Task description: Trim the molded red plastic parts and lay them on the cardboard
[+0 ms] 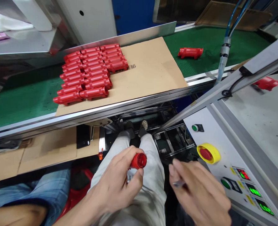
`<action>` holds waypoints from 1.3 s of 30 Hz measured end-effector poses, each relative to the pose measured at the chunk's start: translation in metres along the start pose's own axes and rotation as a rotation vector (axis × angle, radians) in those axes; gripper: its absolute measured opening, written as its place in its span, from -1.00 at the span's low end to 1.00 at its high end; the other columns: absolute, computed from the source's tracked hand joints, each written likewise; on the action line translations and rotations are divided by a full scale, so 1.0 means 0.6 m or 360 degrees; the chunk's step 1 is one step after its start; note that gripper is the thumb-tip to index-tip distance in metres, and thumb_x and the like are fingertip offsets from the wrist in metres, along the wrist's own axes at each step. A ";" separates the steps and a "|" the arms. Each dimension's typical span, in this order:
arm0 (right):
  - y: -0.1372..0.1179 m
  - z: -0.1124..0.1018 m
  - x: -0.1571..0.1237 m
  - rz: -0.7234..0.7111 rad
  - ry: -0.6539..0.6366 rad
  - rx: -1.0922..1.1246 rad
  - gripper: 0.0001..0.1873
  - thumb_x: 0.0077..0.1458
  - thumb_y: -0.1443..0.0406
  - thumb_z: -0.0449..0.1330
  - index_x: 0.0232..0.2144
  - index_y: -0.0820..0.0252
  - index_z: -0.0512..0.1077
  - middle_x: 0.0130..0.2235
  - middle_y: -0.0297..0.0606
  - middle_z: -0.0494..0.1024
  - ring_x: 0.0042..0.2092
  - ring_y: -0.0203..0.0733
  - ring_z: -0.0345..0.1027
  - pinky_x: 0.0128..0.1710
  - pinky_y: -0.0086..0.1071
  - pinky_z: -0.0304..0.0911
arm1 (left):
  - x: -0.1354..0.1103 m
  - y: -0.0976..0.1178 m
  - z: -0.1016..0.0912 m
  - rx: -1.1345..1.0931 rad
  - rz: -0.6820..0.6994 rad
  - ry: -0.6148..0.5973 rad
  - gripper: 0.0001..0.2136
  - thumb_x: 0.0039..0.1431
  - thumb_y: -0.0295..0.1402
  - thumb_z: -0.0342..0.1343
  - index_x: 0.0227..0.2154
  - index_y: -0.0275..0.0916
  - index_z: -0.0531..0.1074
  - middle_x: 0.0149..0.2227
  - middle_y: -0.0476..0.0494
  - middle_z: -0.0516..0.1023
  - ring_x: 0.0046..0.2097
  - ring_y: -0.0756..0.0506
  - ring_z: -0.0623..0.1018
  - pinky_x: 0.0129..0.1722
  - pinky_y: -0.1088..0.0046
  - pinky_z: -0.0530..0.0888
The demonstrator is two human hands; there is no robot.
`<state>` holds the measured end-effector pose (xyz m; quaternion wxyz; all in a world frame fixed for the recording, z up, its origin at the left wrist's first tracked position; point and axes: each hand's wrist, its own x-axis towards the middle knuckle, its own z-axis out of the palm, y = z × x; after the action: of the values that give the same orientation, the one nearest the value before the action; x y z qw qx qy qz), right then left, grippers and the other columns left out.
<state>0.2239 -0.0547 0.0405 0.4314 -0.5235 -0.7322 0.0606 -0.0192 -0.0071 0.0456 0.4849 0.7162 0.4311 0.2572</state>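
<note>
My left hand (118, 179) is wrapped round a red plastic tubular housing (139, 160) above my lap. The housing's round open end faces up and to the right; most of its body is hidden by my fingers. A bit of shiny metal shows below it, too small to name. To the right, apart from the housing, my right hand (200, 191) is closed on a short grey metal piece (178, 183). That hand is slightly blurred, and only the tip of the piece shows between the fingers.
Rows of similar red housings (95, 67) lie on a cardboard sheet (153, 73) over the green conveyor belt (32, 89). Another red housing (190, 52) sits farther right. A control panel with an emergency stop button (206, 153) stands at right. A co-worker's arm (18, 215) is at lower left.
</note>
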 end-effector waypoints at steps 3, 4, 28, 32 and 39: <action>0.003 0.002 0.020 0.0374 -0.0154 0.0369 -0.41 0.30 0.44 0.36 0.31 -0.06 0.53 -0.16 -0.27 0.68 -0.22 -0.17 0.59 -0.24 -0.29 0.55 | -0.006 -0.002 -0.003 -0.0065 -0.0017 -0.0052 -0.86 0.43 -0.36 0.00 -0.03 -0.12 0.37 -0.17 -0.08 0.47 -0.18 -0.15 0.45 -0.15 0.24 0.41; 0.004 0.005 0.026 0.0451 -0.0276 0.0453 -0.46 0.33 0.41 0.35 0.29 -0.05 0.54 -0.13 -0.27 0.67 -0.19 -0.19 0.59 -0.23 -0.31 0.55 | -0.009 -0.002 -0.003 -0.0077 -0.0019 -0.0056 -0.84 0.42 -0.37 0.01 -0.01 -0.12 0.38 -0.16 -0.09 0.49 -0.16 -0.15 0.47 -0.13 0.24 0.42; -0.027 0.005 0.046 -0.0258 -0.0456 -0.0441 -0.47 0.35 0.44 0.31 0.33 0.40 0.48 -0.11 -0.14 0.68 -0.22 -0.08 0.38 -0.16 -0.13 0.35 | -0.011 0.012 0.006 0.0109 0.0061 -0.0026 -0.84 0.45 -0.32 0.17 0.03 -0.06 0.41 -0.17 -0.06 0.55 -0.23 -0.09 0.53 -0.22 0.30 0.44; -0.036 0.005 0.044 -0.0256 -0.0456 -0.0541 -0.49 0.38 0.40 0.32 0.32 0.46 0.48 -0.11 -0.14 0.70 -0.24 -0.09 0.35 -0.21 -0.13 0.31 | -0.012 0.008 0.008 0.0191 0.0094 0.0001 -0.76 0.45 -0.31 0.19 0.11 -0.06 0.40 -0.17 -0.07 0.55 -0.26 -0.08 0.53 -0.26 0.31 0.44; -0.044 0.007 0.040 -0.0292 -0.0406 -0.0625 -0.47 0.37 0.40 0.34 0.32 0.50 0.48 -0.09 -0.08 0.72 -0.20 -0.07 0.40 -0.17 -0.13 0.30 | -0.012 0.000 0.009 0.0173 0.0196 0.0070 -0.69 0.42 -0.35 0.24 0.16 -0.06 0.40 -0.18 -0.08 0.58 -0.26 -0.07 0.55 -0.28 0.36 0.47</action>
<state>0.2003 -0.0450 0.0657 0.2293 -0.5168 -0.8229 -0.0567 -0.0186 -0.0157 0.0436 0.4190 0.7608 0.4100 0.2784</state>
